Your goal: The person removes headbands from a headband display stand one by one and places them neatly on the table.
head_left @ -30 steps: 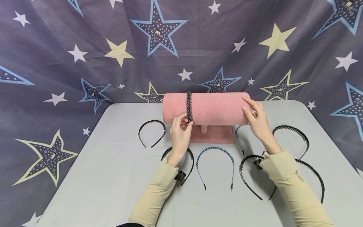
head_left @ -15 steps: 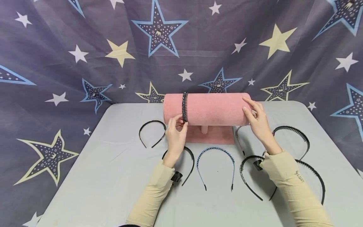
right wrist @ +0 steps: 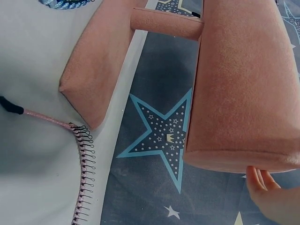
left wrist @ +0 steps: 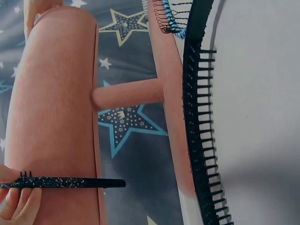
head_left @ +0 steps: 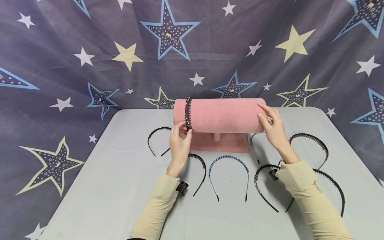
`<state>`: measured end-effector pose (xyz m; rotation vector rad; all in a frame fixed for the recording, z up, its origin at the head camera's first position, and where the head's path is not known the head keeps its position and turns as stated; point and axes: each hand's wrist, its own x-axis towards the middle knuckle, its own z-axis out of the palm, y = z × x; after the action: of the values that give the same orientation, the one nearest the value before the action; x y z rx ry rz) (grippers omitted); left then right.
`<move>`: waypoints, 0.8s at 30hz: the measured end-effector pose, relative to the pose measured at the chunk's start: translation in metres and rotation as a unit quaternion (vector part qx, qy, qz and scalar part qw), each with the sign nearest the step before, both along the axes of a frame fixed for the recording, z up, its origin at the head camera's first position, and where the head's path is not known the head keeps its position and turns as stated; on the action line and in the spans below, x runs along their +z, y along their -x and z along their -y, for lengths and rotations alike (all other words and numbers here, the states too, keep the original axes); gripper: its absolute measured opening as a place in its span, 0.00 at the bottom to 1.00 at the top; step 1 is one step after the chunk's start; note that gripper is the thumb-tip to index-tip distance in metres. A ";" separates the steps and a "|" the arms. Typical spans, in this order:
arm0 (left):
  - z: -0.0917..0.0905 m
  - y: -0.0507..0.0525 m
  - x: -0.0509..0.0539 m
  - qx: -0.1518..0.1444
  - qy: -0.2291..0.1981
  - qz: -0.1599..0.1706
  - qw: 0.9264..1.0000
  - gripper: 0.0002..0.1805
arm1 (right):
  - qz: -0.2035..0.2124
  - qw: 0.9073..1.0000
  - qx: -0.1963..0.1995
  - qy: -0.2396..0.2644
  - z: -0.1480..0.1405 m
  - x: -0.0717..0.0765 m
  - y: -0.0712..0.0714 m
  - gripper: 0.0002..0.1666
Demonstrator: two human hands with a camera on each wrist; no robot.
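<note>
A black headband (head_left: pixel 188 113) with sparkling stones and comb teeth lies over the left part of a padded pink headband stand (head_left: pixel 225 115). My left hand (head_left: pixel 180 145) pinches its near lower end between thumb and fingers; in the left wrist view the headband's dark tip (left wrist: pixel 115 183) sticks out past the roll's edge. At the roll's other end, my right hand (head_left: pixel 273 130) grips the pink padding, thumb on the front and fingers around the end. The right wrist view shows some of those fingers (right wrist: pixel 258 179) at the end face.
A blue headband (head_left: pixel 228 156) lies before the stand's pink base (head_left: pixel 219 146). Black headbands lie at the left (head_left: pixel 149 140), under my left forearm (head_left: pixel 204 170) and around my right forearm (head_left: pixel 325 146). A pinkish headband (right wrist: pixel 84 173) lies by the base. Behind hangs a starry cloth (head_left: pixel 210 50).
My left hand has slid the black headband leftward along the pink roll, closer to its left end. My right hand stays at the right end.
</note>
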<state>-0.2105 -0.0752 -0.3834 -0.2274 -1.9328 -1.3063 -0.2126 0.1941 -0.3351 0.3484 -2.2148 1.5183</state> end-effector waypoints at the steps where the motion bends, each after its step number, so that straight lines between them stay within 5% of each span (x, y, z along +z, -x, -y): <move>1: 0.001 0.000 0.000 -0.001 0.000 0.000 1.000 0.14 | 0.000 1.000 0.000 0.000 0.000 0.000 0.000 0.22; 24: 0.022 -0.001 0.000 0.018 0.013 -0.009 1.000 0.14 | -0.001 1.000 0.001 0.004 0.000 -0.002 0.001 0.22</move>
<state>-0.2099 -0.0975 -0.3838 -0.2160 -1.9298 -1.2529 -0.2135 0.1945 -0.3370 0.3512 -2.2069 1.5265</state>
